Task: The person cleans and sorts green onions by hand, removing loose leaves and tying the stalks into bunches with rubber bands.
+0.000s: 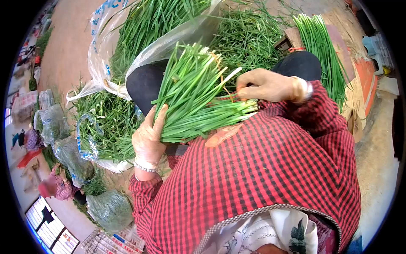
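A bunch of garlic chives (186, 89) lies across my lap, with pale stem ends to the right and green leaves to the left. My left hand (149, 137) grips the leaf side, two fingers laid over the leaves. At the stem ends, my right hand (267, 85) has its fingers pinched together; what sits between the tips is hidden. An orange tie (221, 75) runs over the stems close to those fingertips. Some lower stems fan out separately, below the upper part of the bunch.
A plastic bag (169, 40) of long chives stands ahead. Loose trimmed leaves (249, 40) heap beyond my knees, and another heap (105, 116) lies at left. One tied chive bunch (323, 55) rests on a board at right. Filled bags (109, 209) and other people are farther left.
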`<move>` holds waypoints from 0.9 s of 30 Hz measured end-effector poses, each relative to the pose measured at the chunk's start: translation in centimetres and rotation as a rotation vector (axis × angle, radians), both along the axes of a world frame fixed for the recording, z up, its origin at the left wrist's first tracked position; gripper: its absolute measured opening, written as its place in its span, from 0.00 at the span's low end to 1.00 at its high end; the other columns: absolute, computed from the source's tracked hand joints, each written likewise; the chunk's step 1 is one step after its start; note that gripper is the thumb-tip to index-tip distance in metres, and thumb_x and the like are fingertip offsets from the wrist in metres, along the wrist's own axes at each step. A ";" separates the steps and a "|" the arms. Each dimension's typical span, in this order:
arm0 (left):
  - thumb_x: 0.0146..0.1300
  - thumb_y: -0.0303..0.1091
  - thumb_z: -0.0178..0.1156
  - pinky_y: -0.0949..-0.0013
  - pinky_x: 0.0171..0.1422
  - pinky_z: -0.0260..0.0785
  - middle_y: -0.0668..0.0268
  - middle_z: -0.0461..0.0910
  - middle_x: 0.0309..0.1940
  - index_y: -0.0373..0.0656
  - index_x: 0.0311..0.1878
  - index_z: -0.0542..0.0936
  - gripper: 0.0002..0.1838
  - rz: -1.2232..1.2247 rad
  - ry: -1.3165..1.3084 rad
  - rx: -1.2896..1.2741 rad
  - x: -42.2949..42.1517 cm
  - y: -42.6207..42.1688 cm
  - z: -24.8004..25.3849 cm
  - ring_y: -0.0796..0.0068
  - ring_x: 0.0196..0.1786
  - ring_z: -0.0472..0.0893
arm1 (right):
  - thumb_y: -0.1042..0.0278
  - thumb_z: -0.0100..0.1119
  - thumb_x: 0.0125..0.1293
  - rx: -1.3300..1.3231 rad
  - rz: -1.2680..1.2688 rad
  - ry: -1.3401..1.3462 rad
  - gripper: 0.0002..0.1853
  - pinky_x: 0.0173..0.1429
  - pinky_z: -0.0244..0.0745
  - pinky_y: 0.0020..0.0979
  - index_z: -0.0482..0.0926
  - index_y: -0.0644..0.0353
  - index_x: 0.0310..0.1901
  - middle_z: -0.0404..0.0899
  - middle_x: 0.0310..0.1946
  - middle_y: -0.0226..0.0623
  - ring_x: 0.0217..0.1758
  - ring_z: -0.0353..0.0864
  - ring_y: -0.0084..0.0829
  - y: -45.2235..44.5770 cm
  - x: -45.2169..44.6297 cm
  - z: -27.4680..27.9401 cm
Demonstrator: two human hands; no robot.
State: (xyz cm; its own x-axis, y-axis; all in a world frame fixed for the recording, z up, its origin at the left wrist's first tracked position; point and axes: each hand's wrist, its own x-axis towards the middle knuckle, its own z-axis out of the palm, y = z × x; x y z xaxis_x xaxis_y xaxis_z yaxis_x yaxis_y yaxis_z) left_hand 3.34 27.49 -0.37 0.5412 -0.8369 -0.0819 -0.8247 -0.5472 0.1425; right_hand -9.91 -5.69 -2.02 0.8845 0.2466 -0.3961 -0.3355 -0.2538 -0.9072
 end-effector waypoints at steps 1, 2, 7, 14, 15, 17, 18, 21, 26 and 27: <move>0.39 0.26 0.68 0.64 0.46 0.75 0.59 0.75 0.60 0.59 0.68 0.70 0.45 0.000 0.004 -0.001 0.0 0.1 -0.2 0.57 0.52 0.81 | 0.57 0.57 0.66 0.060 -0.048 0.173 0.16 0.37 0.72 0.30 0.79 0.65 0.40 0.78 0.25 0.36 0.30 0.77 0.26 -0.6 -0.7 1.7; 0.39 0.25 0.68 0.64 0.46 0.75 0.59 0.75 0.60 0.59 0.68 0.70 0.45 0.000 0.005 -0.016 0.0 0.2 -0.3 0.57 0.51 0.81 | 0.59 0.58 0.65 0.047 -0.050 0.141 0.14 0.32 0.69 0.24 0.80 0.63 0.37 0.78 0.24 0.32 0.28 0.75 0.19 -1.6 -1.5 1.8; 0.39 0.25 0.68 0.64 0.45 0.75 0.60 0.75 0.60 0.60 0.67 0.71 0.45 -0.009 -0.012 -0.006 0.1 0.4 -0.6 0.57 0.50 0.81 | 0.62 0.58 0.63 -0.492 -0.409 -0.124 0.13 0.40 0.74 0.29 0.81 0.65 0.36 0.79 0.26 0.34 0.31 0.78 0.28 -7.9 -2.8 -1.5; 0.38 0.24 0.67 0.63 0.42 0.76 0.60 0.75 0.61 0.63 0.67 0.71 0.46 -0.021 -0.068 0.057 -0.7 -0.5 -0.2 0.58 0.49 0.82 | 0.48 0.62 0.64 -0.318 -0.151 -0.162 0.24 0.47 0.74 0.33 0.82 0.64 0.47 0.81 0.40 0.41 0.43 0.79 0.33 -1.5 4.7 -4.5; 0.38 0.24 0.67 0.63 0.42 0.76 0.60 0.75 0.61 0.63 0.67 0.71 0.46 -0.018 -0.070 0.062 -0.9 -0.5 -0.2 0.58 0.49 0.82 | 0.47 0.63 0.63 -0.270 -0.115 0.009 0.25 0.47 0.74 0.34 0.82 0.64 0.47 0.81 0.40 0.41 0.43 0.78 0.33 -0.4 5.8 -5.0; 0.35 0.19 0.63 0.62 0.37 0.76 0.58 0.74 0.61 0.66 0.70 0.66 0.52 -0.055 -0.089 0.055 -1.2 -0.4 -0.3 0.58 0.41 0.82 | 0.44 0.65 0.58 -0.201 -0.107 0.050 0.27 0.48 0.74 0.35 0.83 0.65 0.41 0.82 0.36 0.44 0.41 0.80 0.35 1.2 6.9 -6.9; 0.36 0.18 0.63 0.61 0.37 0.76 0.57 0.74 0.60 0.66 0.70 0.66 0.51 -0.045 -0.076 0.097 -1.4 -0.4 -0.1 0.58 0.41 0.82 | 0.50 0.63 0.58 -0.151 -0.086 0.007 0.22 0.47 0.74 0.33 0.83 0.65 0.39 0.82 0.31 0.41 0.38 0.79 0.32 1.7 6.9 -7.5; 0.37 0.18 0.63 0.61 0.37 0.76 0.57 0.74 0.60 0.67 0.70 0.66 0.51 -0.030 -0.053 0.111 -1.8 -0.1 0.1 0.58 0.41 0.82 | 0.56 0.60 0.59 -0.197 -0.182 -0.057 0.16 0.43 0.74 0.34 0.82 0.62 0.37 0.81 0.29 0.39 0.34 0.79 0.31 1.2 6.2 -7.4; 0.37 0.19 0.63 0.61 0.38 0.76 0.56 0.74 0.60 0.66 0.69 0.66 0.50 -0.044 -0.021 0.059 -1.5 0.2 -0.2 0.57 0.42 0.82 | 0.55 0.61 0.63 -0.596 -0.615 -0.215 0.16 0.40 0.76 0.33 0.83 0.61 0.39 0.81 0.26 0.37 0.31 0.80 0.28 -6.2 4.5 -7.4; 0.36 0.20 0.64 0.61 0.40 0.76 0.57 0.75 0.59 0.66 0.68 0.68 0.49 -0.032 -0.012 0.070 -1.4 0.1 -0.2 0.57 0.45 0.82 | 0.55 0.61 0.62 -0.536 -0.653 -0.246 0.16 0.41 0.76 0.32 0.83 0.61 0.39 0.82 0.27 0.37 0.31 0.80 0.29 -6.9 4.3 -7.2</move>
